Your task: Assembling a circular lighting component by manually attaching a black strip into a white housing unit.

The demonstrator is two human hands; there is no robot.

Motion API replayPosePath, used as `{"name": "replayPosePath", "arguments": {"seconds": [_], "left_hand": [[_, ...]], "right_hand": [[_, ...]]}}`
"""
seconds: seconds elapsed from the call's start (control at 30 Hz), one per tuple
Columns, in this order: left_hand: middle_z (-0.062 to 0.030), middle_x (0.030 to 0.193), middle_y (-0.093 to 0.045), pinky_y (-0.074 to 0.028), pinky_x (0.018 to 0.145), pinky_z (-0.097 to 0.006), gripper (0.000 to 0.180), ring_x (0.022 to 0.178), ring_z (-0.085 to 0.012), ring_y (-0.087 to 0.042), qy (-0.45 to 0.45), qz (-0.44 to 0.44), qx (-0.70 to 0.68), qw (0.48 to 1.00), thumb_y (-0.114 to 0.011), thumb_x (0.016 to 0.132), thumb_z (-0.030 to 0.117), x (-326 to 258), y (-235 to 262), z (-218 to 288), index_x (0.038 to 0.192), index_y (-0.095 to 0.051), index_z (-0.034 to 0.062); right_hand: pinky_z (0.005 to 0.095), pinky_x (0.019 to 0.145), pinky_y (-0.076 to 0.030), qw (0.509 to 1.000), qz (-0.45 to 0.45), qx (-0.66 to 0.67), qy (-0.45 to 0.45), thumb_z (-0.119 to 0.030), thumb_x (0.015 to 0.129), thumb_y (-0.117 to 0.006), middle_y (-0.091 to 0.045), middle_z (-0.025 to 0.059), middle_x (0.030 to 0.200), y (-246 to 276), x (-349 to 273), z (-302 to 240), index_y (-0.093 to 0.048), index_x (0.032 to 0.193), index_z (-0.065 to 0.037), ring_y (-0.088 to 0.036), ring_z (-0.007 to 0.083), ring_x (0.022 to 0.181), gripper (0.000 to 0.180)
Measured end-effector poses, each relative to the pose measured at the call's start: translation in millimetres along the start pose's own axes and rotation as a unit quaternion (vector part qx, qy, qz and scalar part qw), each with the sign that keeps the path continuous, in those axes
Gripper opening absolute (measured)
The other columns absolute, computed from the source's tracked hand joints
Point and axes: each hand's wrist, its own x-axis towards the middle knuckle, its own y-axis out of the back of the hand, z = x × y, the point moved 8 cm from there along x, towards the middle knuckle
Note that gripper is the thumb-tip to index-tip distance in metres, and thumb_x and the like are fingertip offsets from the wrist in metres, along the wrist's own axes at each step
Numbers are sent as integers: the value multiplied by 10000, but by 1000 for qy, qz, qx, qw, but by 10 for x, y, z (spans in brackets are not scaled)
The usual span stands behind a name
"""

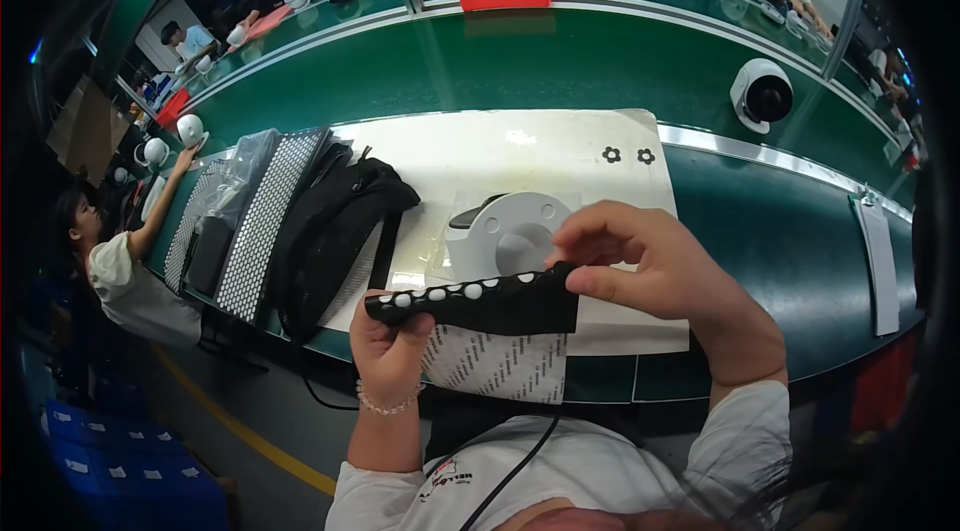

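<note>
Left fingers (413,331) grip the black sheet (510,315) — long axis roughly nine-to-three o'clock; right fingers (602,283) curl at its three-o'clock end — grasp unclear.

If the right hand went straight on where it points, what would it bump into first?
Most likely the right end of the black, white-dotted sheet, beside the thumb of the right hand; whether they touch is unclear.
</note>
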Motion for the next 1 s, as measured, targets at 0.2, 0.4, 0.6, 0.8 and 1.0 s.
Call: {"name": "replayPosePath", "arguments": {"seconds": [0.2,0.4,0.6,0.8,1.0], "left_hand": [[-44,890,-585,-428,729,-209,209,798,-84,-543,-13,-6,20,1000,-629,759,-31,-33,-30,0,926,-509,4],[-42,896,-585,-422,716,-197,206,784,-80,-537,-4,-12,41,999,-616,767,-38,-32,-63,-28,945,-517,-5],[-32,862,-585,-416,688,-185,183,750,-63,-528,-2,-3,71,997,-612,770,-38,-14,-105,-30,930,-526,-12],[-8,755,-581,-403,563,-172,166,632,-41,-507,14,-21,93,995,-616,766,-29,-55,-155,-58,910,-534,-20],[-27,781,-585,-418,583,-188,154,635,-52,-511,46,-23,102,993,-602,741,-58,-77,-149,-128,875,-535,-27]], "right_hand": [[267,758,-454,996,-29,-80,-20,-68,764,-623,-611,65,927,36,41,51,-586,932,-24,-573,136,874,177],[313,724,-426,966,6,-218,138,-47,720,-622,-593,76,906,-56,-1,-175,-579,892,-51,-553,221,859,177],[338,724,-416,916,5,-344,204,-24,708,-612,-575,84,864,-163,-52,-299,-569,931,-63,-539,262,835,231],[368,720,-433,950,38,-230,206,19,688,-598,-545,100,876,-229,-58,-269,-552,990,-71,-539,266,842,318],[330,681,-455,929,-10,-257,265,79,668,-590,-530,103,928,-339,-127,-331,-532,1042,-69,-542,255,820,407]]}}
